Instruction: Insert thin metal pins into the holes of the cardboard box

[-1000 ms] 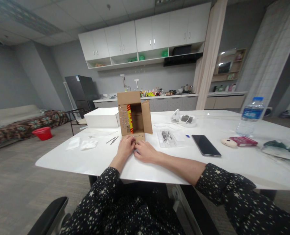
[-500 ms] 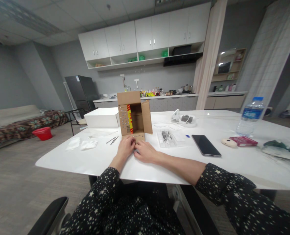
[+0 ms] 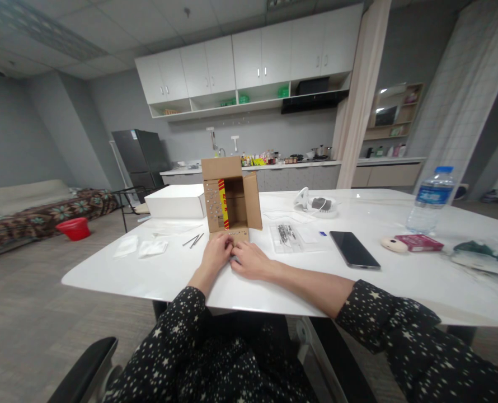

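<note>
Our left hand and right hand curl before the cardboard box, grip hidden. This looks like fingerwork needing steadiness next.

Head camera, 1 view: worn on the person's head, above the near edge of a white worktop, facing forward and tilted down. Very wide field. Nearest, along the bottom: starred sleeves and torso of the wearer. Middle range, just below centre: 2 hands, small in frame. Far range, across the top: wall cabinets, ceiling. Side reach: sofa at left, checked curtain at right.
</note>
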Demonstrator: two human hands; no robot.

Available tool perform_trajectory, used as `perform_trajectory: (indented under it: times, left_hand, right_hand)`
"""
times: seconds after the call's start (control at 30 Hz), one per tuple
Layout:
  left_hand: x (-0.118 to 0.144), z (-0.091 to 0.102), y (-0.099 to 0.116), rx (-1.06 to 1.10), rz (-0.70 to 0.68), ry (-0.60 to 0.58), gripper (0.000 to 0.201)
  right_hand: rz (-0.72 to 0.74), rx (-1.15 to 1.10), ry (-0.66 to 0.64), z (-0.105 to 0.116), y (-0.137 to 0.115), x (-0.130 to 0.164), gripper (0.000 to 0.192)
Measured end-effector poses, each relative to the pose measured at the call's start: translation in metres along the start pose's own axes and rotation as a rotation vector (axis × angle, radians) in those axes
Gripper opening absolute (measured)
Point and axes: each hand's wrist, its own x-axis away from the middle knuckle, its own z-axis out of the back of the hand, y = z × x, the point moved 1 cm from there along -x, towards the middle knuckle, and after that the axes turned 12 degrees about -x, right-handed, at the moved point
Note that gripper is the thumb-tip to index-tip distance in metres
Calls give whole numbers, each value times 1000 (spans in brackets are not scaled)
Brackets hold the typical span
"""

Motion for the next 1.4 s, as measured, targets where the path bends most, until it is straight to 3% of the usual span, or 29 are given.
perform_trajectory:
  times: [0.9, 1.23, 1.4]
  left_hand:
    - [-2, -10, -8, 102, 2, -36, 18]
    - [-1, -6, -5, 44, 3, 44, 17]
    - [-2, -8, -4, 92, -81, 52, 17]
  right_hand:
    - [-16, -16, -8, 2, -2, 2, 30]
    - [-10, -10, 3, 1, -2, 1, 29]
    - [0, -15, 6, 0, -1, 1, 27]
